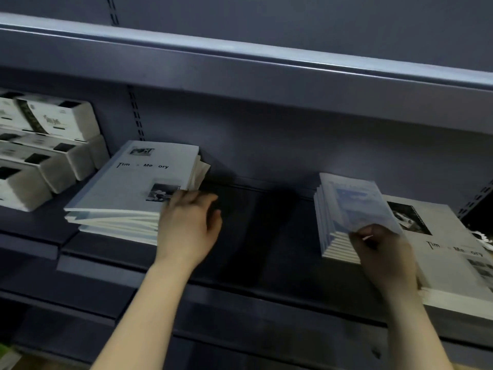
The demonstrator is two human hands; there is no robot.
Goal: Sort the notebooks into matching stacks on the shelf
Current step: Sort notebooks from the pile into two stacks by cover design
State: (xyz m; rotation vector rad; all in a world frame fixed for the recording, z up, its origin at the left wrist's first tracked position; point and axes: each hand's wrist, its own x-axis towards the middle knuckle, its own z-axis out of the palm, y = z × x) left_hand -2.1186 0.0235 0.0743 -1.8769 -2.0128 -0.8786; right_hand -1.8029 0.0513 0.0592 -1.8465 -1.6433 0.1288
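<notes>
On the dark shelf (256,236) a stack of pale "Time Memory" notebooks (128,188) lies at the left. My left hand (188,225) rests against that stack's near right corner, fingers loosely bent. At the right, a smaller stack of blue-covered notebooks (346,209) leans on a larger pale "Time Memory" stack (453,263). My right hand (384,255) pinches the near corner of the top blue notebook, which looks slightly lifted and blurred.
White tissue packs (45,145) are piled at the far left of the shelf. An upper shelf edge (266,60) overhangs above. Bare dark shelf surface lies between the two notebook groups. A slotted upright (136,116) runs down the back panel.
</notes>
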